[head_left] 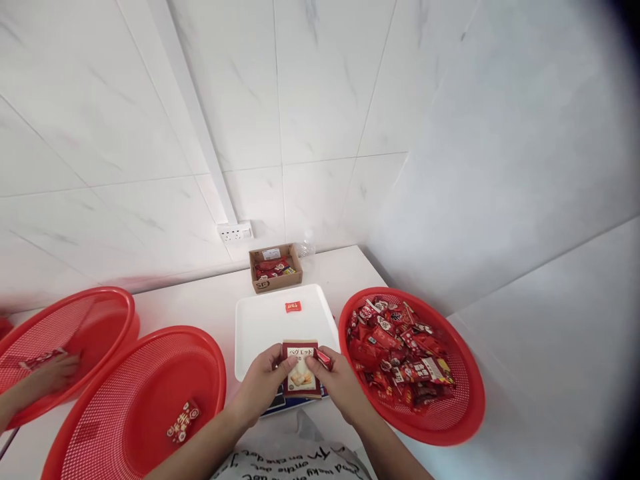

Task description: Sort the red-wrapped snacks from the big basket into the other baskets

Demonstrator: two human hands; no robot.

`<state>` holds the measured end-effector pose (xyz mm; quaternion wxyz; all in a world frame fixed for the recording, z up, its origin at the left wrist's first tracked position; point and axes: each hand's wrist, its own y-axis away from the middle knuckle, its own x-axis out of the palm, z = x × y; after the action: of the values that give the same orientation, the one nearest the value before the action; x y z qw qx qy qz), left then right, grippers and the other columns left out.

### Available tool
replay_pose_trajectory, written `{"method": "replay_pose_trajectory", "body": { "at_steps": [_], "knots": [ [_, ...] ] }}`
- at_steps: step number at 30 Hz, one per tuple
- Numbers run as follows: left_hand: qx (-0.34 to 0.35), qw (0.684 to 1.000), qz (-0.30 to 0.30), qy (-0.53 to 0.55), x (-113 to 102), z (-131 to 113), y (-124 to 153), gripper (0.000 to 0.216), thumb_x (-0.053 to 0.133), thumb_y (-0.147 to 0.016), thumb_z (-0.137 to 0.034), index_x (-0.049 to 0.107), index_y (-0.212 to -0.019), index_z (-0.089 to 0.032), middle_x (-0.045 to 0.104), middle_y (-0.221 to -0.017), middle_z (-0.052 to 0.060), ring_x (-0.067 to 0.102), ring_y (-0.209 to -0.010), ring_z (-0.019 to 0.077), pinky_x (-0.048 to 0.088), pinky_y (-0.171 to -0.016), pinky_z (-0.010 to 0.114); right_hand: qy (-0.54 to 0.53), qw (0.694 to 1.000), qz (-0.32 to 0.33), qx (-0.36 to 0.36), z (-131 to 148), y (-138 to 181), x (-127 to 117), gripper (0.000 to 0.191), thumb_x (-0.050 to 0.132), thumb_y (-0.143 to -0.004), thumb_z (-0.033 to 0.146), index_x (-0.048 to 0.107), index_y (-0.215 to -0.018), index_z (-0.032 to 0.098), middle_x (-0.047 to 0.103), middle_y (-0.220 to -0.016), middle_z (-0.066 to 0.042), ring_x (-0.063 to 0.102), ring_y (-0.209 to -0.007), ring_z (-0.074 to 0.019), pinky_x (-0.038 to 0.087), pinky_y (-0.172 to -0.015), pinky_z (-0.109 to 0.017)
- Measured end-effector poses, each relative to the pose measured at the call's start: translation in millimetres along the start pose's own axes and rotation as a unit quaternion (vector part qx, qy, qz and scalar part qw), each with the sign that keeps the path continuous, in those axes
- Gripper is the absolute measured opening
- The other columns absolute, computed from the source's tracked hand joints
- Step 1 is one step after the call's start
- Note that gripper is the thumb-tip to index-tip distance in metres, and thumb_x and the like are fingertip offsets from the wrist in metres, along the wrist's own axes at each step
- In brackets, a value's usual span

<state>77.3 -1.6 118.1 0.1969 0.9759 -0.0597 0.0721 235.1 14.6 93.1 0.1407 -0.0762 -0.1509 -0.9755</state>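
Between both hands is a flat snack pouch (302, 384), maroon and cream with a picture of pale pieces on its front. My left hand (261, 381) pinches its left side, thumb on the front. My right hand (343, 383) grips the right side the same way and also has a small red wrapped candy (325, 359) by its fingers. The pouch is held over the near edge of a white tray (263, 327). One small red packet (293, 307) lies on that tray. A dark blue edge of something shows below the pouch, mostly hidden.
At right stands a red basket (475, 413) heaped with wrapped sweets (395, 347). Left of me, another red basket (215, 347) holds one packet (183, 421). A co-worker's hand (55, 373) reaches into a third basket (123, 300). A cardboard box (277, 283) of packets stands behind the tray.
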Motion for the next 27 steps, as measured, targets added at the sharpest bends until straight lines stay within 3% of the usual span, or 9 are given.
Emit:
{"method": "replay_pose_trajectory", "body": {
  "at_steps": [9,18,22,27],
  "knots": [
    [0.009,0.997,-0.056,-0.052,-5,0,1,0.036,0.065,-0.072,-0.05,0.065,-0.084,-0.016,0.07,-0.079,0.004,0.061,-0.072,0.0204,0.048,-0.066,0.028,0.045,0.999,0.019,0.009,-2,2,5,0.043,0.063,-0.07,0.06,0.06,-0.076,0.018,0.066,-0.076,-0.003,0.061,-0.073,-0.0206,0.049,-0.07,-0.032],
    [-0.01,0.999,-0.005,-0.053,-13,-2,1,0.038,0.063,-0.074,-0.05,0.068,-0.093,-0.017,0.071,-0.082,0.004,0.062,-0.075,0.021,0.048,-0.07,0.029,0.026,1.0,-0.005,0.009,0,5,11,0.039,0.068,-0.066,0.056,0.061,-0.073,0.019,0.066,-0.071,-0.001,0.061,-0.072,-0.0213,0.049,-0.068,-0.032],
    [-0.015,0.996,0.014,-0.085,-15,-5,5,0.038,0.062,-0.074,-0.051,0.071,-0.088,-0.017,0.071,-0.078,0.003,0.062,-0.074,0.0215,0.047,-0.069,0.028,0.022,1.0,-0.005,0.009,-1,6,12,0.043,0.07,-0.063,0.059,0.061,-0.073,0.018,0.067,-0.072,-0.002,0.061,-0.071,-0.0219,0.05,-0.07,-0.034],
    [-0.019,0.999,0.032,-0.03,-11,-7,10,0.038,0.064,-0.073,-0.052,0.073,-0.089,-0.019,0.073,-0.081,0.002,0.063,-0.077,0.0223,0.048,-0.073,0.028,-0.079,0.996,0.021,0.036,0,7,16,0.05,0.073,-0.056,0.062,0.064,-0.079,0.018,0.069,-0.072,-0.004,0.065,-0.073,-0.0247,0.051,-0.074,-0.039]
  ]
}}
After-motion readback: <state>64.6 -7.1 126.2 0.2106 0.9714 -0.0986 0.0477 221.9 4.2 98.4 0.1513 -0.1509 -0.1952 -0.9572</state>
